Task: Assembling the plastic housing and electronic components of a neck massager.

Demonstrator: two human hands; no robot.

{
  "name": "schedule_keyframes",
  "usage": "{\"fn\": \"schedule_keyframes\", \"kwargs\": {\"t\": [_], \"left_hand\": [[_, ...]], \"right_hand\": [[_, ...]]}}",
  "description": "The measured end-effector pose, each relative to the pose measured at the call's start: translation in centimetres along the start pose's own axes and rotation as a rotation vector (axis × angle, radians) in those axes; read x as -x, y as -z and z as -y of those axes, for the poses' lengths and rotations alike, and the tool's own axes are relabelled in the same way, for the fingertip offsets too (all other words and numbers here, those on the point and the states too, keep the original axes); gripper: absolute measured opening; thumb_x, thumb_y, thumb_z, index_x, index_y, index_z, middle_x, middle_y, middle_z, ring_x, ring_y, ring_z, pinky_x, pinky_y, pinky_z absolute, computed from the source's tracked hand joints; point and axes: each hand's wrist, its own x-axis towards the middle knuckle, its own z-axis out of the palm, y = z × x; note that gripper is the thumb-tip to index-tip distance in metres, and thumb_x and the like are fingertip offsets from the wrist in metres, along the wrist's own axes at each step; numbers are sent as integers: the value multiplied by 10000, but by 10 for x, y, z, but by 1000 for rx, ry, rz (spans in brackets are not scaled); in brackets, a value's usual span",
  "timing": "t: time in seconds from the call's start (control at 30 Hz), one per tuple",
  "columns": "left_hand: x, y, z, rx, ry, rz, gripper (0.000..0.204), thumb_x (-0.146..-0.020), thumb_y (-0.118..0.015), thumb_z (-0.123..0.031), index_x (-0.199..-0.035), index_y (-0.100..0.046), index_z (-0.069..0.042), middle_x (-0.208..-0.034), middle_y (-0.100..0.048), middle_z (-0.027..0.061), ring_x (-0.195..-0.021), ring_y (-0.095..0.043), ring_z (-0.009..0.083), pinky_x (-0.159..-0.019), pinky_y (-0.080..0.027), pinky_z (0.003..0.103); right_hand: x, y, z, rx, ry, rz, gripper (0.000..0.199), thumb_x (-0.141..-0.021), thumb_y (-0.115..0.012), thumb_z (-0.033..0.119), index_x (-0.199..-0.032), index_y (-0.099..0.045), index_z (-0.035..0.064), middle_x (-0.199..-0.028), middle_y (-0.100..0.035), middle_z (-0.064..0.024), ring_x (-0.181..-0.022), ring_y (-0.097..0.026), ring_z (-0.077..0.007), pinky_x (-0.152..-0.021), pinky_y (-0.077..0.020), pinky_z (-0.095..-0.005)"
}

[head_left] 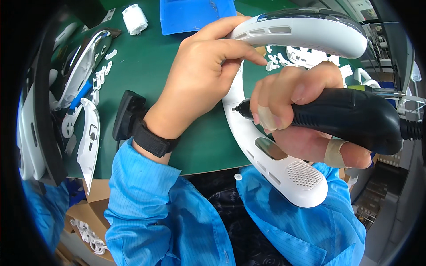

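Note:
A white C-shaped neckband device (239, 126), with slots, a perforated grille and a dark glossy panel on its far arm, is held over the near table edge. Its lower end hangs over my lap. My left hand (199, 71) is closed on the far arm, fingers on top and thumb below. In my right hand (297, 95) is a black electric screwdriver (355, 117), lying sideways. The screwdriver's tip points left and meets the inner side of the band near a small hole; whether a screw sits there I cannot tell. Tape wraps two right-hand fingers.
A blue bin (195, 17) and a white roll-like part (134, 20) stand at the back of the green table (137, 62). Loose white parts (306, 56) lie beyond my hands. Curved shells (90, 133) fill the left side. A cardboard box (95, 195) stands below, left.

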Motion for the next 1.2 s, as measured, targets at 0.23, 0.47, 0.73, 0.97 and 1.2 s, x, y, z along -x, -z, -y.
{"fn": "schedule_keyframes", "kwargs": {"t": [0.23,0.47,0.73,0.97,1.2], "left_hand": [[0,0,4,-1,26,-17,329,-775,-601,123,-947,-798,-77,-1173,-697,95,-1021,-697,268,-890,-547,321],[1,-1,5,-4,15,-36,333,-768,-606,117,-945,-801,-88,-1173,-698,95,-1018,-697,273,-888,-547,326],[2,-1,2,-9,-7,-36,345,-751,-617,125,-946,-803,-89,-1180,-696,103,-1019,-698,281,-883,-551,334],[1,-3,2,-28,-56,-55,356,-756,-605,143,-956,-786,-90,-1208,-683,109,-990,-694,313,-833,-559,354],[-2,-6,-10,-22,-52,-22,316,-810,-679,108,-1015,-782,-109,-1225,-672,113,-996,-700,294,-817,-571,347]], "right_hand": [[-1,-3,1,-24,-90,48,916,-702,-712,827,-1117,-486,42,-824,-567,-77,-664,-561,-185,-654,-482,-350],[-3,-6,3,8,-144,52,905,-696,-738,809,-1100,-500,34,-789,-580,-86,-651,-563,-181,-652,-475,-334],[-1,-3,-3,-21,-64,91,963,-663,-714,850,-1116,-512,26,-796,-591,-95,-659,-565,-171,-647,-481,-325],[1,0,-5,-118,-89,-56,921,-791,-650,790,-1203,-514,-22,-840,-602,-132,-723,-604,-250,-654,-499,-351],[-5,10,17,-217,-96,-88,927,-823,-566,821,-1224,-518,-13,-775,-597,-103,-650,-594,-215,-587,-484,-334]]}}
